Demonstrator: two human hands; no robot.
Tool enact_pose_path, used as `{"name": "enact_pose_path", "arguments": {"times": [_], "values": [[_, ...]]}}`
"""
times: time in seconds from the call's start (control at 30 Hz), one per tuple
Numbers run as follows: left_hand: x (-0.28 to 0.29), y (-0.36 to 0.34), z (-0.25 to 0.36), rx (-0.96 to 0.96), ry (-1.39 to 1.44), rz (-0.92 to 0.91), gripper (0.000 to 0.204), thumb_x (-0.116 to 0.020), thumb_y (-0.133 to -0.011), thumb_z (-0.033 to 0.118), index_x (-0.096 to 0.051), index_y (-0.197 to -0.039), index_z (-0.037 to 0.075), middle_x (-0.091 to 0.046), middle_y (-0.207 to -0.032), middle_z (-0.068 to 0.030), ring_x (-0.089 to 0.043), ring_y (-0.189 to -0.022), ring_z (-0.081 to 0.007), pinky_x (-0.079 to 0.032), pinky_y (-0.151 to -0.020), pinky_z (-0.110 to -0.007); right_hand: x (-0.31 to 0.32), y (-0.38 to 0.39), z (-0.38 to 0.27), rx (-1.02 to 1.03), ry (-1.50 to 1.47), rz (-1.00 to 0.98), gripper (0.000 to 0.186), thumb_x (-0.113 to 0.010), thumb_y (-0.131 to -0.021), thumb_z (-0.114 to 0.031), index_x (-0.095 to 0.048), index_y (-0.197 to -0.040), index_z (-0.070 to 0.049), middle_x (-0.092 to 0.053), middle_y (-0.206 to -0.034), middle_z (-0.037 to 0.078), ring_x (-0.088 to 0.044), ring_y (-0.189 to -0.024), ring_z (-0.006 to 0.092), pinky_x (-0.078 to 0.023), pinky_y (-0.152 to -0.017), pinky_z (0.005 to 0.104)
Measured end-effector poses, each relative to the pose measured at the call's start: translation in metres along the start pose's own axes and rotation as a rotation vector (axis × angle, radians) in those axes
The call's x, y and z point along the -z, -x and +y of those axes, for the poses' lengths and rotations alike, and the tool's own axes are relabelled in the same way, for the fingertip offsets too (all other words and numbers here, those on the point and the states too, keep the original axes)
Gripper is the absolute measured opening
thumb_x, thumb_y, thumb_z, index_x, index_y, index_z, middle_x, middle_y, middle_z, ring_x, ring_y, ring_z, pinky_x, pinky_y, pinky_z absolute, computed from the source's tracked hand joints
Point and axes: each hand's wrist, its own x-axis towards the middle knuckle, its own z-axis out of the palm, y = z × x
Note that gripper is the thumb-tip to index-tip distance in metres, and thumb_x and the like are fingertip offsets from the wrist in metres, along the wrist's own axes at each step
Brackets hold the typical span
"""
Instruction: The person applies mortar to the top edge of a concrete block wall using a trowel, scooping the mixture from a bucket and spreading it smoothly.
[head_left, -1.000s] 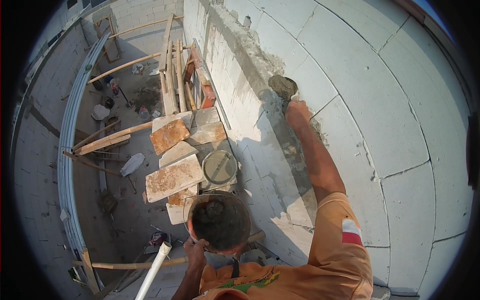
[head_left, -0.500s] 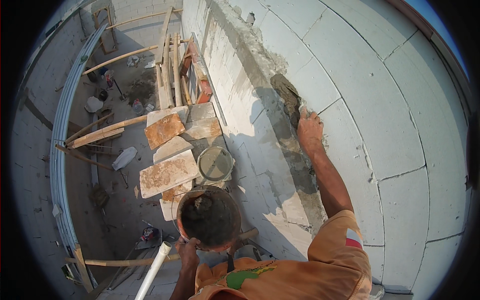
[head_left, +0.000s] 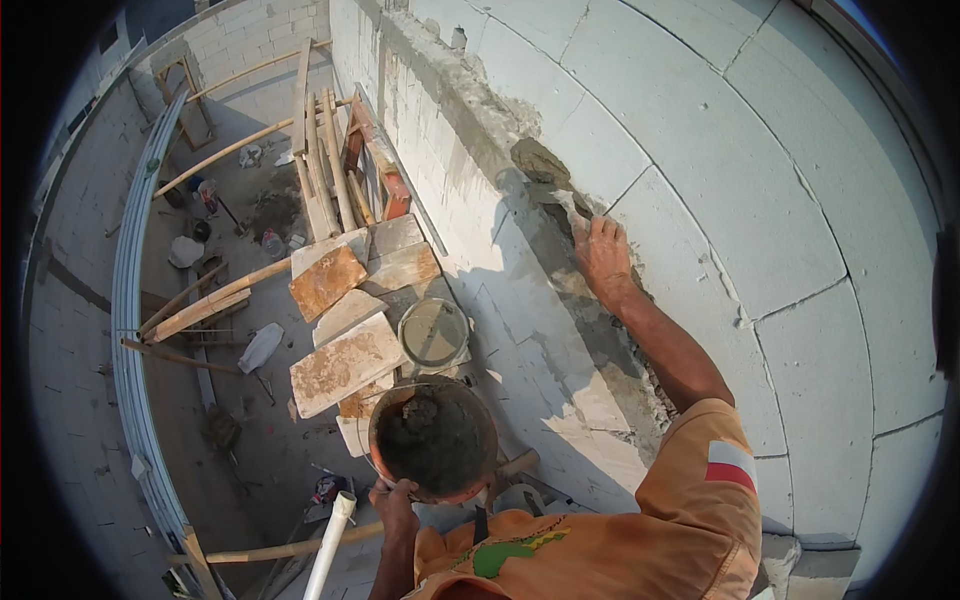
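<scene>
My right hand (head_left: 603, 250) is closed around a trowel (head_left: 562, 200), its blade against the mortar-covered ledge along the block wall. Wet dark mortar (head_left: 537, 160) lies on that ledge just beyond the blade. The trowel's handle is mostly hidden by my fingers. Low in the view, my left hand (head_left: 396, 500) grips the near left rim of a bucket (head_left: 488, 440) with dark grey mortar inside. This bucket is held close to my orange shirt.
A second bucket (head_left: 433, 333) with greyish contents stands on stacked slabs (head_left: 345, 365). Bamboo poles (head_left: 230, 285) cross the area to the left, and timber (head_left: 325, 170) leans farther off. A white pipe (head_left: 330, 545) rises near my left arm. Long metal profiles (head_left: 135, 330) run along the far left.
My right hand has drawn the trowel slightly back along the ledge, and its blade now shows. The mortar strip looks shorter near the hand. My left hand still holds the bucket.
</scene>
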Motion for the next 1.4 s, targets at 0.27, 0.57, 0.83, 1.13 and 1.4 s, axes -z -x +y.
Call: {"name": "enact_pose_path", "arguments": {"times": [0.27,0.57,0.83,1.13,1.4], "values": [[-0.006,0.011,0.008,0.084,-0.01,0.04,0.017,-0.06,-0.071,-0.009,-0.049,-0.075,0.002,-0.058,-0.07,-0.0076,-0.057,-0.058,-0.0184,-0.047,-0.055,-0.032,0.041,0.01,0.036,-0.262,-0.591,-0.232,0.045,-0.059,-0.085,-0.008,-0.056,-0.13,-0.001,-0.064,-0.105,0.024,-0.066,-0.094,0.0354,-0.053,-0.075,0.0447],[-0.011,0.018,0.018,0.12,-0.073,-0.002,0.025,-0.058,-0.068,-0.01,-0.057,-0.09,0.0,-0.061,-0.08,-0.0065,-0.06,-0.065,-0.0181,-0.05,-0.058,-0.03,-0.026,-0.059,-0.023,-0.337,-1.029,-0.278,0.034,-0.055,-0.082,-0.018,-0.067,-0.107,0.003,-0.07,-0.101,0.026,-0.067,-0.102,0.0418,-0.055,-0.087,0.0486],[-0.007,0.015,0.013,0.076,-0.092,-0.022,0.023,-0.059,-0.067,-0.01,-0.058,-0.089,-0.001,-0.063,-0.088,-0.0061,-0.061,-0.075,-0.0187,-0.049,-0.068,-0.031,0.018,0.057,0.031,-0.431,-1.055,-0.394,0.035,-0.052,-0.083,-0.018,-0.065,-0.107,0.003,-0.069,-0.102,0.028,-0.066,-0.101,0.0454,-0.053,-0.088,0.0522],[-0.031,0.024,0.036,0.048,-0.092,-0.141,0.01,-0.058,-0.073,-0.008,-0.058,-0.082,-0.003,-0.062,-0.071,-0.0102,-0.06,-0.053,-0.0201,-0.051,-0.049,-0.033,0.085,0.159,0.046,-0.462,-1.135,-0.305,0.05,-0.059,-0.091,-0.02,-0.05,-0.134,0.005,-0.068,-0.098,0.03,-0.066,-0.096,0.0467,-0.051,-0.084,0.0542],[-0.051,0.024,0.026,-0.049,-0.184,-0.145,0.005,-0.059,-0.076,-0.007,-0.056,-0.074,-0.004,-0.06,-0.062,-0.0106,-0.058,-0.047,-0.0194,-0.051,-0.046,-0.034,0.124,0.257,0.002,0.212,-0.953,-0.6,0.054,-0.067,-0.083,-0.015,-0.052,-0.133,0.002,-0.066,-0.107,0.026,-0.07,-0.089,0.0379,-0.057,-0.077,0.0441]]}}
